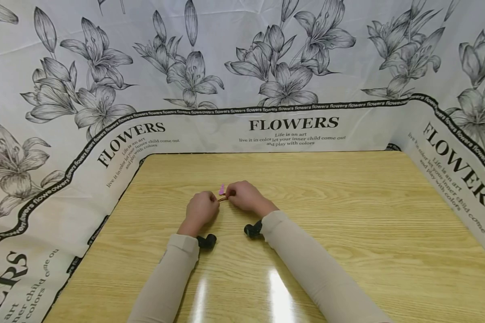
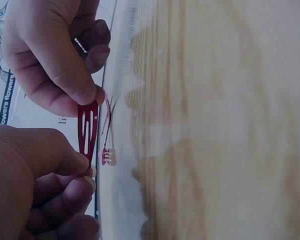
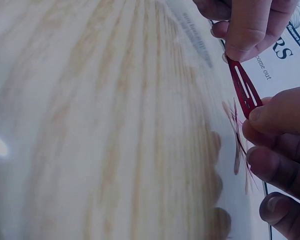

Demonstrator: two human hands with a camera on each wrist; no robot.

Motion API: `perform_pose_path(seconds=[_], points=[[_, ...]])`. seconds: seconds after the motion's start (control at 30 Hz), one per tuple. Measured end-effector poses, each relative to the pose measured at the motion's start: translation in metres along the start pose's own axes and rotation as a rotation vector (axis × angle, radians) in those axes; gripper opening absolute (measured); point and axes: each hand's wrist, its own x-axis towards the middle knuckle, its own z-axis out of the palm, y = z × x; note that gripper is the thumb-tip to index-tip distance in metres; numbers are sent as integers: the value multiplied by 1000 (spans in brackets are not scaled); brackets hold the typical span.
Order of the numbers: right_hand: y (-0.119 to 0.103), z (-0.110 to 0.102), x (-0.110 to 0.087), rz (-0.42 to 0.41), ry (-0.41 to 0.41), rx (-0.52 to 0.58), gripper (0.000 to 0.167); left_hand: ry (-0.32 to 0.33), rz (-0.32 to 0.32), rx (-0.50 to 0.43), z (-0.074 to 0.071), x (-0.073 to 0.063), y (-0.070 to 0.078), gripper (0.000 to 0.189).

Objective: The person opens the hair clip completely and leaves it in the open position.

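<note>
left hand [image 1: 202,208]: narrow grip, pinches one end of red hair clip [image 2: 87,131] | right hand [image 1: 245,197]: same, other end | clip: between hands | worktop [image 1: 347,224]: far edge 12 o'clock, wider room 3 o'clock

The person wears long sleeves of plain beige cloth, the left sleeve [image 1: 161,285] and the right sleeve [image 1: 317,267], each ending in a wide cuff [image 1: 183,245]. Beside the wrists there is a small black device on the left [image 1: 207,242] and a similar one on the right [image 1: 253,229], both rounded and bent in shape. The left hand [image 1: 202,208] and the right hand [image 1: 246,196] are bare.
</note>
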Motion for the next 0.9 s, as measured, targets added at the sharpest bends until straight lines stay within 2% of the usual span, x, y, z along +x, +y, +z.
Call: perform_pose_path(seconds=[0.27, 0.43, 0.57, 0.9], points=[[6, -4, -3, 30, 11, 34, 11, 19, 22, -7, 1, 3, 1, 19], [9, -7, -6, 52, 23, 88, 11, 36, 51, -52, 2, 3, 4, 20], [10, -11, -8, 58, 24, 126, 12, 38, 40, -90, 3, 3, 6, 21], [11, -21, -16, 97, 21, 155, 12, 59, 72, -141, 5, 4, 14, 20]])
